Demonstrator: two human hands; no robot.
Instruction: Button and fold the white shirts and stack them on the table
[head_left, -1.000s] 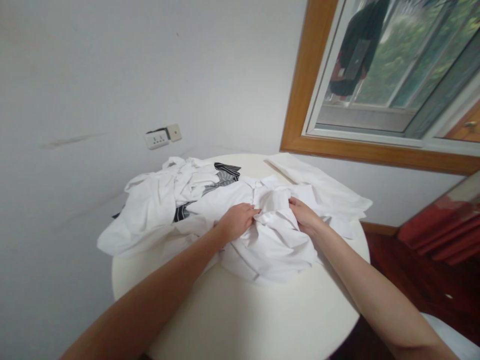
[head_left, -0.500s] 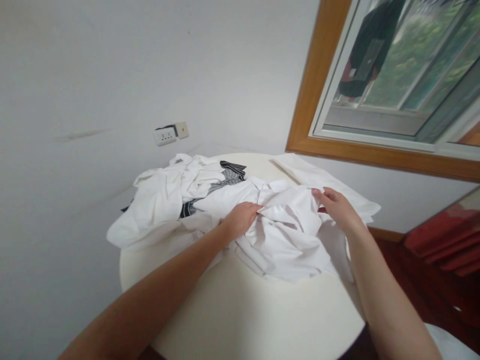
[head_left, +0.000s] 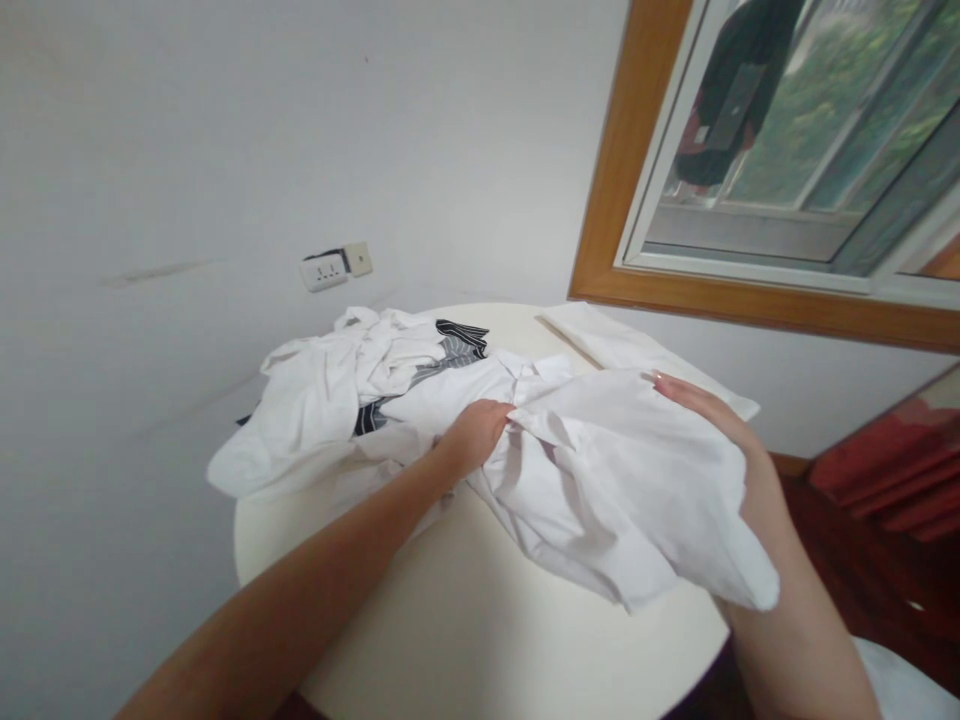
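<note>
A white shirt [head_left: 600,470] lies crumpled across the front and right of the round table [head_left: 465,620], with a collar-like fold at its far side. My left hand [head_left: 480,432] is closed on a pinch of its cloth near the middle. On the far right, my right hand [head_left: 697,400] is at the shirt's edge, its visible fingers stretched out. A broad panel of the shirt spreads over toward my right forearm and hides part of that hand.
Left on the table is a heap of white clothes [head_left: 315,400] with a black-and-grey striped cloth [head_left: 457,345]. A flat white cloth [head_left: 637,345] lies at the back right. Behind stand a wall with a socket [head_left: 324,271] and a wood-framed window [head_left: 750,300].
My right hand has shifted right, its fingers straightening from a pinch. The shirt's right part has spread out to the right and toward me. My left hand stays nearly in place.
</note>
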